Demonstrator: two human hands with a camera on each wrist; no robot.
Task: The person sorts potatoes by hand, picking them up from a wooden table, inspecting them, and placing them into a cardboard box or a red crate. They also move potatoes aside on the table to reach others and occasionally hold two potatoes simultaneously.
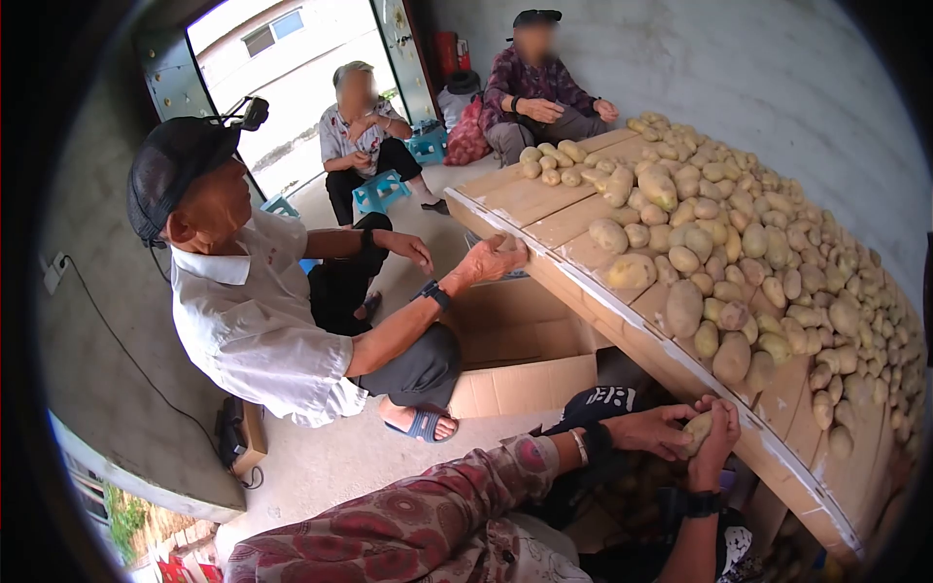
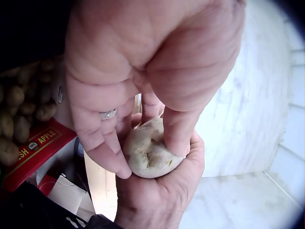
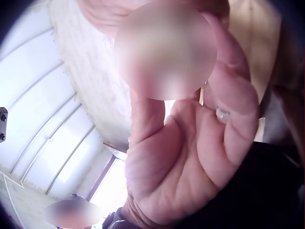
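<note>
A pale potato (image 1: 696, 433) is held between my two hands just off the front edge of the table. My left hand (image 1: 657, 433), with a ring on one finger, grips it from above, thumb and fingertips on its skin in the left wrist view. Beneath it, my right hand (image 2: 164, 198) cups the potato, and its fingers are mostly hidden behind. Small dark marks and a dent show on the potato's skin. In the right wrist view the left palm (image 3: 181, 167) faces the camera, and the potato area is blurred.
A large heap of potatoes (image 1: 739, 253) covers much of the cardboard-topped table (image 1: 573, 219). An open cardboard box (image 1: 525, 384) stands below its edge. At my left a seated person (image 1: 262, 301) in a white shirt reaches to the table; two others sit farther back.
</note>
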